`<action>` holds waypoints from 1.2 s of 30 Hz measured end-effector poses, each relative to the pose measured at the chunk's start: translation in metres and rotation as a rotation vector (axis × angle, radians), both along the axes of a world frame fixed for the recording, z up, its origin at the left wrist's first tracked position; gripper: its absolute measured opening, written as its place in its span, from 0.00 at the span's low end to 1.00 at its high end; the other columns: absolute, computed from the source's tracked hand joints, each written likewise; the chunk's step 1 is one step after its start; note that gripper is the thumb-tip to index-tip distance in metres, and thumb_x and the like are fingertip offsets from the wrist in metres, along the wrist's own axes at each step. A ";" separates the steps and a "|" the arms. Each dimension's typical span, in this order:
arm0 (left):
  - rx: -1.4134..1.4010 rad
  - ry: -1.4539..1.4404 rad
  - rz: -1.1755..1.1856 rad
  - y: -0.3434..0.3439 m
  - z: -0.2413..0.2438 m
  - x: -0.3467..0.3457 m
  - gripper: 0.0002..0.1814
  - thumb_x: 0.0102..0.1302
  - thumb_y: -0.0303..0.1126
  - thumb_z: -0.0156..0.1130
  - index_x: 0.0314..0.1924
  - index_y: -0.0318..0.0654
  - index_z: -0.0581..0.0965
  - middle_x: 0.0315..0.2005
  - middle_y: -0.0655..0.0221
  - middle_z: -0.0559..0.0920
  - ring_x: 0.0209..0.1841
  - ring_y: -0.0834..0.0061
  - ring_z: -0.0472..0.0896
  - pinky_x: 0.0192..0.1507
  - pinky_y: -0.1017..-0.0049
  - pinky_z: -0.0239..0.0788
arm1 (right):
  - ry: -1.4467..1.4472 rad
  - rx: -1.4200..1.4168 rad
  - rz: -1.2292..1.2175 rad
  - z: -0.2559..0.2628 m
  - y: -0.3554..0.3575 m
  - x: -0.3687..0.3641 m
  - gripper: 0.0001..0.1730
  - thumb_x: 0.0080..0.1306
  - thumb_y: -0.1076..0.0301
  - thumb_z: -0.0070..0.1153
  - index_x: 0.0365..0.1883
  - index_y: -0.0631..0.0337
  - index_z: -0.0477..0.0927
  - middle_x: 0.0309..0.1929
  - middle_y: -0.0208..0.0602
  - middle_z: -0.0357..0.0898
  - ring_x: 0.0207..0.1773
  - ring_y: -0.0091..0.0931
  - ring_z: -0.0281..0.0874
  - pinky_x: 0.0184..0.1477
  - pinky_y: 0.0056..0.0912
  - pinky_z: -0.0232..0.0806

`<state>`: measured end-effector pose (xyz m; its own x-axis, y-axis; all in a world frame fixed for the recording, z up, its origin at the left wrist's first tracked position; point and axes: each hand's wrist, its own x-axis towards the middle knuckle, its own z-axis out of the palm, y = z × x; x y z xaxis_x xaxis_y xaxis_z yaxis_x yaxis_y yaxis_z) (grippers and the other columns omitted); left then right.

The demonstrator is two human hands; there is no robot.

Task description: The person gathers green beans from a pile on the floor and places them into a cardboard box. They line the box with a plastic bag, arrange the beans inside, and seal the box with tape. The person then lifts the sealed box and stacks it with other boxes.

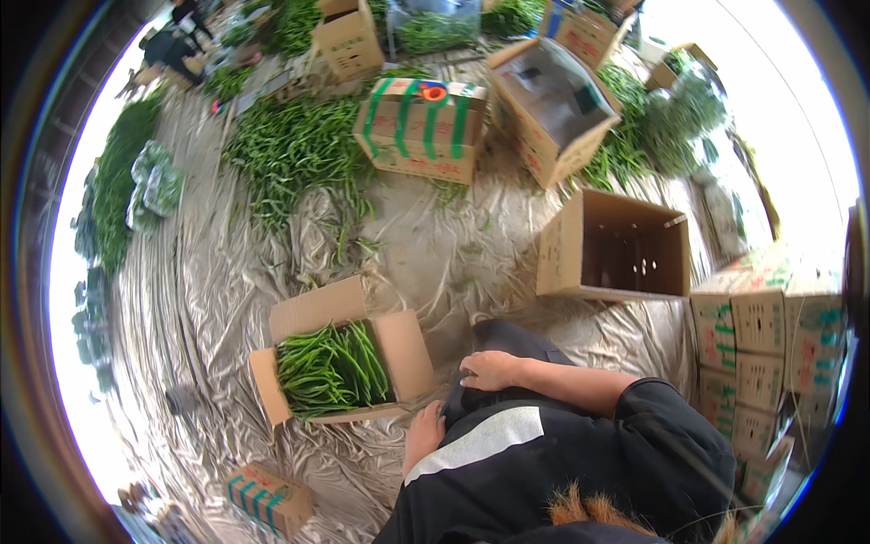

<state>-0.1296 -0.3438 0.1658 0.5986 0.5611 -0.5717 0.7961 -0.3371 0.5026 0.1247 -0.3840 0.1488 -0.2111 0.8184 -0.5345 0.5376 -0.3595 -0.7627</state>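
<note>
My right hand [491, 371] lies over my dark trousers with its fingers loosely bent, and nothing shows in it. Lower down, my left hand [426, 430] rests against the side of my leg, and I see no object in it. Just left of both hands stands a cardboard box [408, 353] with its flaps folded outward. Long green chili peppers [333, 370] fill it, laid mostly side by side. Neither hand touches the box's peppers.
An uncovered cardboard box [561, 251] stands right of my legs. Farther off are a taped carton [421, 129] with a tape dispenser [433, 94] on top, a lined box [557, 95] and a pepper heap [292, 149]. Stacked cartons [754, 333] rise at right. Wrinkled sheeting [224, 306] covers the floor.
</note>
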 end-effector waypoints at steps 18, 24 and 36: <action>-0.146 -0.027 -0.191 0.046 -0.012 0.029 0.21 0.65 0.34 0.56 0.59 0.40 0.71 0.47 0.49 0.78 0.51 0.47 0.76 0.51 0.57 0.68 | -0.048 -0.146 -0.218 0.001 -0.012 0.003 0.24 0.67 0.50 0.51 0.50 0.62 0.77 0.43 0.51 0.81 0.49 0.47 0.78 0.53 0.46 0.68; -0.284 0.007 -0.066 0.081 -0.034 0.008 0.21 0.66 0.34 0.54 0.58 0.39 0.72 0.48 0.48 0.78 0.52 0.47 0.76 0.52 0.57 0.68 | -0.031 -0.124 -0.085 -0.022 0.048 -0.005 0.23 0.65 0.52 0.52 0.46 0.64 0.79 0.43 0.53 0.81 0.51 0.45 0.78 0.54 0.45 0.68; -0.214 -0.103 -0.218 0.189 -0.155 0.090 0.20 0.68 0.39 0.55 0.57 0.40 0.73 0.48 0.55 0.81 0.51 0.55 0.79 0.52 0.62 0.70 | -0.189 -0.051 -0.046 -0.014 0.145 0.103 0.23 0.62 0.52 0.55 0.43 0.66 0.79 0.45 0.53 0.80 0.50 0.47 0.79 0.50 0.50 0.71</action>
